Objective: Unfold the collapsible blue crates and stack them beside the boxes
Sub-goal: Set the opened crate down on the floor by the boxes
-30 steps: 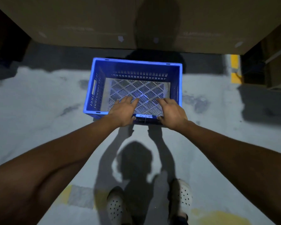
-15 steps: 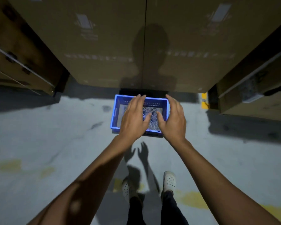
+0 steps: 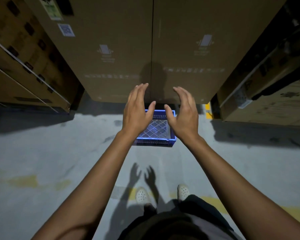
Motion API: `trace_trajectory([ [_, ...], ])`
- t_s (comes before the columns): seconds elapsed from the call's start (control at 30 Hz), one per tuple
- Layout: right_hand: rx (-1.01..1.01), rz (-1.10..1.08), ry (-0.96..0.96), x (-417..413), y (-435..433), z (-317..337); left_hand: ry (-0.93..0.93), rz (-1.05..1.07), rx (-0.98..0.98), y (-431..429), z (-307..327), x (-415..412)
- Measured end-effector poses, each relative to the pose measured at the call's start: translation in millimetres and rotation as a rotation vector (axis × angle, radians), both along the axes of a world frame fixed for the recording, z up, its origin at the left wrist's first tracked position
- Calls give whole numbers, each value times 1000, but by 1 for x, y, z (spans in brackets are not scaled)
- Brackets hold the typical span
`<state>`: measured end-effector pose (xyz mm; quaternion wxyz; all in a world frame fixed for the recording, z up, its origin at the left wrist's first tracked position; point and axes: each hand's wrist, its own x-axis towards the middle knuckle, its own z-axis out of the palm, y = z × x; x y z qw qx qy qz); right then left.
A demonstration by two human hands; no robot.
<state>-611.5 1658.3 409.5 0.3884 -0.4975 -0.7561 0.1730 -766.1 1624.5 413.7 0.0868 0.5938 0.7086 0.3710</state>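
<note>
An unfolded blue crate [image 3: 156,142] with a grey lattice floor stands upright on the concrete, right in front of two tall cardboard boxes [image 3: 189,49]. My left hand [image 3: 137,110] and my right hand [image 3: 184,113] hover in the air above the crate, apart from it, fingers spread and palms turned toward each other. Neither hand holds anything. The hands hide the crate's left and right walls.
More cardboard boxes with strapping stand at the left [image 3: 21,63] and at the right [image 3: 267,94]. A yellow floor marking [image 3: 207,110] shows beside the right boxes. Faded yellow paint crosses the grey floor [image 3: 50,153] near my white shoes [image 3: 142,195].
My hands have come off the crate's near rim and risen well above it, spreading apart. The view has pulled back and up, so the crate looks smaller.
</note>
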Motion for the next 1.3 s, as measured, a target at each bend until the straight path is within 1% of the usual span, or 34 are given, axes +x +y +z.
trace_trajectory([
  [0.17, 8, 16, 43, 30, 1, 11, 60, 43, 51, -5, 25, 21],
  [0.3, -24, 86, 106, 63, 2, 11, 84, 78, 71, -9, 33, 53],
  [0.4, -40, 124, 122, 92, 5, 13, 97, 131, 41, -14, 34, 85],
  [0.57, -40, 185, 218, 128, 2, 24, 149, 184, 19, -27, 39, 134],
  [0.73, -99, 340, 277, 132, -25, 32, 160, 325, 32, -72, 56, 156],
  [0.87, -94, 471, 274, 121, -64, 47, 190, 469, 37, -128, 72, 155],
  [1.03, -122, 705, 269, 104, -146, 63, 246, 686, 23, -230, 91, 156],
  [1.17, -123, 910, 281, 98, -250, 75, 272, 859, 38, -347, 107, 177],
  [1.3, -95, 1126, 299, 108, -381, 85, 298, 1041, 57, -493, 118, 223],
])
